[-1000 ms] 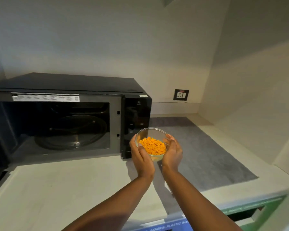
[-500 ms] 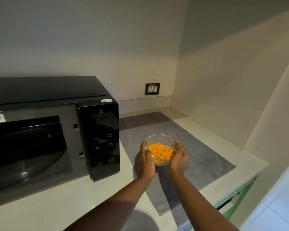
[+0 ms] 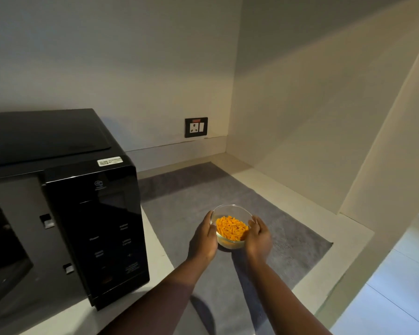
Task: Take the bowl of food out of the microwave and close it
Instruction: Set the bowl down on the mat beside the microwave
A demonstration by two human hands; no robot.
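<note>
My grip is two-handed: my left hand (image 3: pixel 203 238) and my right hand (image 3: pixel 259 238) are cupped against opposite sides of the glass bowl (image 3: pixel 231 228), palms pressed to its wall, fingers curled round toward the far side, each grasping it so the bowl sits squeezed between them. It is out of the microwave (image 3: pixel 65 213) now, to the right of the black control panel (image 3: pixel 99 233) and well clear of it, over the grey mat (image 3: pixel 288 240) that lies on the pale surface (image 3: pixel 300 197). Whether its base already touches the mat or hangs just above it I cannot tell — my hands hide the bottom edge. The bowl is clear and round, roughly half filled with short orange pieces of food (image 3: pixel 231 228), pasta by the look of them, heaped a little toward the near side and below the rim. What I'd worry about is the hold itself: smooth glass clamped only by side pressure could slip if I ease one palm before the base is settled, and a tilt would tip the pieces toward me. If the glass is hot, I might let go too fast. The mat could also bunch under the base. The microwave cavity shows dark at the left edge of view — its door is out of frame, so closing it remains to be done. A wall socket (image 3: pixel 196 127) sits behind.
</note>
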